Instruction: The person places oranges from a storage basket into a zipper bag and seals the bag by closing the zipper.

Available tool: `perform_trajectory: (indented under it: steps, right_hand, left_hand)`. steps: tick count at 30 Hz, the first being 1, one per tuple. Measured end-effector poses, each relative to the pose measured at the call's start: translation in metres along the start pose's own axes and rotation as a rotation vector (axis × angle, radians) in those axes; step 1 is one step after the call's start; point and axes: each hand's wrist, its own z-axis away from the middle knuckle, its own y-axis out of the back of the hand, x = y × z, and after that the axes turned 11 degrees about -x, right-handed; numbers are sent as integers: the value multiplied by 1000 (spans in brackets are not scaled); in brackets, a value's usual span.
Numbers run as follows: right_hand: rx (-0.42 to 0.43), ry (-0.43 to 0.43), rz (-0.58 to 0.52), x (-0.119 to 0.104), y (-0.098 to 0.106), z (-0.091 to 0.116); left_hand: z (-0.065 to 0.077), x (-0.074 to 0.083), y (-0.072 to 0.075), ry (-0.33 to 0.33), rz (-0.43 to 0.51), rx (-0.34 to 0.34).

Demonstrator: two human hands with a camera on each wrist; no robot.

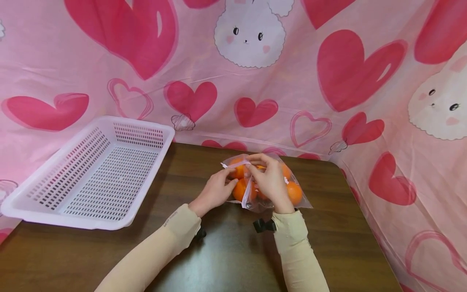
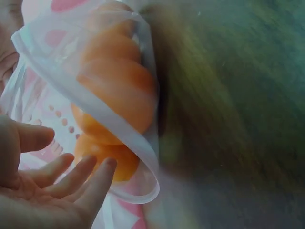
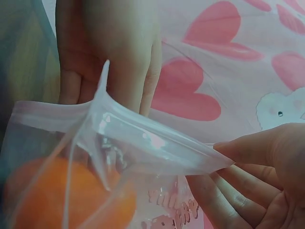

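Observation:
A clear zip bag point(image 1: 304, 201) with several oranges point(image 1: 294, 193) inside lies on the table, its zip-strip mouth turned to the left. My right hand point(image 1: 270, 178) reaches over the bag and pinches one end of its strip point(image 3: 157, 143) between thumb and fingers, which pulls the mouth apart. At the mouth's near side is my left hand point(image 1: 216, 190). Its fingers point(image 2: 102, 176) are spread and loosely bent, right by the bag's edge and in front of an orange point(image 2: 121, 164). Pink printing shows on the plastic in the right wrist view.
A white slotted plastic basket point(image 1: 73, 221) stands at the left of the brown wooden table point(image 1: 226, 251). Pink cloth point(image 1: 226, 89) with hearts and rabbit faces hangs behind and along the right side.

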Motion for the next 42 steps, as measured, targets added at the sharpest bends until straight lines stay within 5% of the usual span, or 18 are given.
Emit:
perform_trajectory:
  steps: [5, 10, 20, 23, 32, 42]
  right_hand:
    - [0, 5, 3, 1, 0, 0]
    - [1, -2, 5, 2, -1, -1]
    - [-25, 19, -21, 3, -1, 0]
    - [-37, 22, -9, 4, -2, 0]
    - [-164, -47, 102, 12, -4, 7]
    - [-289, -79, 230, 23, -13, 16]
  left_hand:
    - [0, -2, 1, 1, -46, -80]
    - [0, -5, 7, 29, -40, -85]
    - [-7, -18, 22, 18, -21, 172]
    - [-11, -23, 26, 63, 6, 189]
    - [-27, -33, 32, 280, 128, 102]
    - [-37, -38, 38, 322, 152, 103]
